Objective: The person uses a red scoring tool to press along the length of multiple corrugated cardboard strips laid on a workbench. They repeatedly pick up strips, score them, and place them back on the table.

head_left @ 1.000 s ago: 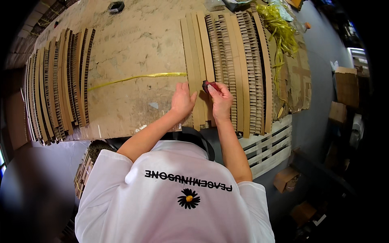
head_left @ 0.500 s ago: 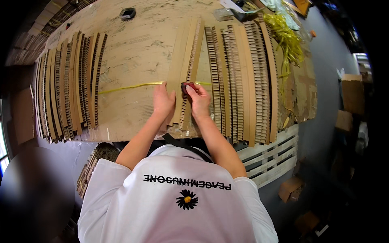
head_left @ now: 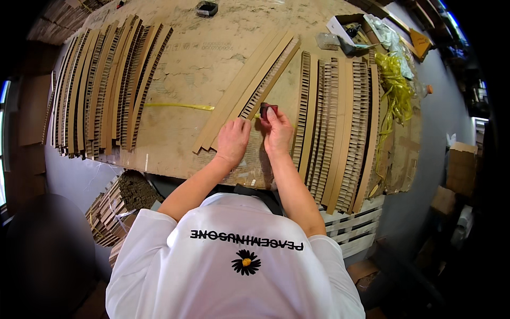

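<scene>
Pinches dark red object (head_left: 264, 110) in right hand (head_left: 279, 137), beside slanted cardboard strips (head_left: 237, 90). Rests left hand (head_left: 232, 142) at their near ends, with unclear grip.

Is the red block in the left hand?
No, the right hand holds the red block, apart from the left hand.

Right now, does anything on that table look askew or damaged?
Yes: the middle honeycomb cardboard strips slant more than the right-hand row of strips. Yellow strapping lies tangled to that row's right, and the cardboard table covering looks scuffed.
</scene>
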`<state>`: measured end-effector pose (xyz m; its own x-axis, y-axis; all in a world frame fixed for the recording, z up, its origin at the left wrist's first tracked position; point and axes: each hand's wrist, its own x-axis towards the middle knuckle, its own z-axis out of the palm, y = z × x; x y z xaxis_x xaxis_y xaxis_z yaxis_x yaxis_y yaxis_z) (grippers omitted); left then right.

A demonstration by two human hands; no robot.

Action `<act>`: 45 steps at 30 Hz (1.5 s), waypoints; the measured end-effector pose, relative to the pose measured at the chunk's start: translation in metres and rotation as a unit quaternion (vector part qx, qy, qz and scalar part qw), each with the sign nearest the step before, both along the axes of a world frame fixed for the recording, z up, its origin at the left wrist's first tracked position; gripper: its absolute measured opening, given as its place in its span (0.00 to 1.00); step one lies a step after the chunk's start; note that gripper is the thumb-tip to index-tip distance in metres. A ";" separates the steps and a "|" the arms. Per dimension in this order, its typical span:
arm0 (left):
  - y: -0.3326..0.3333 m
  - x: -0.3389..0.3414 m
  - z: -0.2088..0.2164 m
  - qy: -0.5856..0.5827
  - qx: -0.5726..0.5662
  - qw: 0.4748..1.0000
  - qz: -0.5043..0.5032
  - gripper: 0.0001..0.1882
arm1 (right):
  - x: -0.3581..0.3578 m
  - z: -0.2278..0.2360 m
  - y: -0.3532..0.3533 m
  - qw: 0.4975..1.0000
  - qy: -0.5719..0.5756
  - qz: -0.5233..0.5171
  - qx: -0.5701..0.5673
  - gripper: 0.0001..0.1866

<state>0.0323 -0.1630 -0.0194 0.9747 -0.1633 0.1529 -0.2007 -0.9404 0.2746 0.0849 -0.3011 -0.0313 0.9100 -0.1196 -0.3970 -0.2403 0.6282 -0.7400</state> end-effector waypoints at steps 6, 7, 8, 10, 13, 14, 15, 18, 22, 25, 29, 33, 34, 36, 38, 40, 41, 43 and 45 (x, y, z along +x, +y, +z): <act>0.009 0.012 -0.012 0.052 -0.083 0.995 0.026 0.15 | 0.007 0.002 -0.007 0.999 0.009 0.007 -0.032 0.11; 0.011 0.014 -0.014 0.079 -0.101 0.991 0.036 0.15 | 0.011 0.002 -0.007 1.000 0.012 0.005 -0.027 0.11; 0.013 0.014 -0.016 0.078 -0.127 0.988 0.041 0.15 | 0.014 0.002 -0.008 1.000 0.017 0.002 -0.024 0.12; 0.016 0.016 -0.021 0.074 -0.179 0.980 0.054 0.15 | 0.020 0.002 -0.011 1.000 0.021 0.006 -0.009 0.11; 0.018 0.017 -0.020 0.075 -0.202 0.975 0.059 0.16 | 0.031 0.001 -0.011 1.000 0.019 0.023 0.009 0.11; 0.017 0.018 -0.019 0.077 -0.191 0.976 0.064 0.16 | 0.035 0.000 -0.011 0.999 0.013 0.033 0.015 0.11; 0.014 0.019 -0.017 0.078 -0.181 0.978 0.069 0.16 | 0.039 -0.002 -0.010 0.999 0.007 0.043 0.020 0.11; 0.016 0.019 -0.019 0.072 -0.163 0.981 0.073 0.15 | 0.046 0.001 0.002 0.998 0.022 0.063 0.013 0.09; 0.031 0.018 -0.024 0.059 -0.154 0.985 0.043 0.16 | 0.037 0.007 0.009 0.994 0.024 0.105 -0.032 0.09; 0.035 0.013 -0.024 0.049 -0.135 0.990 0.009 0.23 | 0.038 0.009 0.009 0.994 0.024 0.096 -0.045 0.10; 0.009 0.011 0.011 0.017 -0.051 0.988 0.146 0.51 | 0.051 0.002 -0.011 0.998 0.003 0.054 -0.040 0.10; 0.020 0.018 0.001 0.106 -0.007 0.973 0.203 0.69 | 0.068 -0.004 -0.004 0.998 0.021 0.064 -0.017 0.10; 0.017 0.019 -0.001 0.132 -0.011 0.970 0.205 0.71 | 0.071 -0.006 0.002 0.997 0.028 0.065 -0.005 0.10; 0.021 0.023 -0.006 0.143 -0.012 0.964 0.223 0.66 | 0.071 0.005 0.029 0.995 0.044 0.089 -0.005 0.11; 0.036 0.027 -0.017 0.152 -0.020 0.955 0.253 0.63 | 0.076 0.007 0.049 0.991 0.023 0.129 -0.036 0.10; 0.068 0.025 -0.015 0.162 -0.012 0.952 0.259 0.61 | 0.078 0.013 0.066 0.982 0.054 0.179 -0.025 0.10; 0.088 0.022 -0.009 0.166 -0.008 0.949 0.268 0.60 | 0.079 0.019 0.077 0.975 0.064 0.211 -0.020 0.10; 0.131 0.017 -0.003 0.195 0.013 0.946 0.257 0.60 | 0.085 0.016 0.086 0.953 0.064 0.293 -0.054 0.09; 0.167 0.003 -0.004 0.200 0.041 0.947 0.246 0.60 | 0.097 0.015 0.088 0.925 -0.002 0.342 -0.165 0.09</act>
